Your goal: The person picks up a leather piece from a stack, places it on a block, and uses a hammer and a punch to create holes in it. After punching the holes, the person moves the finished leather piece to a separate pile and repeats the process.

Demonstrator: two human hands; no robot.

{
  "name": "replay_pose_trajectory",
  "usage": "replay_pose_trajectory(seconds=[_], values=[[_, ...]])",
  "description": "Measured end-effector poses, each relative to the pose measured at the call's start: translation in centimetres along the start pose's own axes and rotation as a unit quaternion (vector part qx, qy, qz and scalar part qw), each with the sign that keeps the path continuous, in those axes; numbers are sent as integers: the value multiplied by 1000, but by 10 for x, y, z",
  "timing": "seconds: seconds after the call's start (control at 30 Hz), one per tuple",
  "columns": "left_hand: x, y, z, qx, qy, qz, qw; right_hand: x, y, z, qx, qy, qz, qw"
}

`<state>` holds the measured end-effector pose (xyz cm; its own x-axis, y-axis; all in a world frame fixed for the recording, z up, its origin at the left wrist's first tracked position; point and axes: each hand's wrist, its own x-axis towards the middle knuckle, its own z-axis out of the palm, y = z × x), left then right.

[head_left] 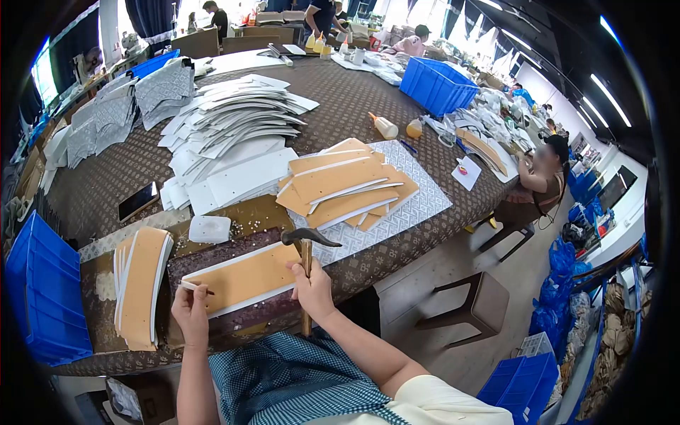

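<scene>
My right hand (pixel 314 292) is closed around the wooden handle of a hammer (pixel 306 256), whose dark curved head points up. Its fingers are at the right end of a long tan panel with white edges (pixel 244 276). This panel lies flat on a dark, worn board (pixel 185 263). At the panel's left end, my left hand (pixel 190 315) pinches a slim white stick-like tool with a dark end (pixel 197 288). I cannot make out its exact kind. Left of that hand sits a small stack of similar tan panels (pixel 144 287).
Tan panels (pixel 347 184) lie piled on a patterned sheet (pixel 425 191), beside a tall white stack (pixel 234 127). A phone (pixel 138 201), a white tray (pixel 210 229) and a glue bottle (pixel 384 127) are on the table. Blue crates (pixel 44 283) flank it; a seated person (pixel 542 177) is at right.
</scene>
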<state>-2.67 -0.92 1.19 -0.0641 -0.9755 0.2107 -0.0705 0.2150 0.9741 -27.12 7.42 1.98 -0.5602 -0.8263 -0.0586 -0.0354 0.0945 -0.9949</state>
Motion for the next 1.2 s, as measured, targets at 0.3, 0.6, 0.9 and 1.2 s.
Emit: replay_pose_trajectory(seconds=[0.3, 0.6, 0.9, 1.2], values=[[14, -24, 27, -35, -67, -22, 997, -1, -3, 0, 3, 7, -4, 1000], [16, 2, 45, 47, -55, -10, 997, 1, 6, 1, 15, 3, -9, 1000], [52, 3, 116, 58, -145, 42, 987, 0, 3, 1, 22, 34, -22, 999], [55, -2, 131, 66, -173, 40, 982, 1, 2, 0, 14, 31, -16, 999]])
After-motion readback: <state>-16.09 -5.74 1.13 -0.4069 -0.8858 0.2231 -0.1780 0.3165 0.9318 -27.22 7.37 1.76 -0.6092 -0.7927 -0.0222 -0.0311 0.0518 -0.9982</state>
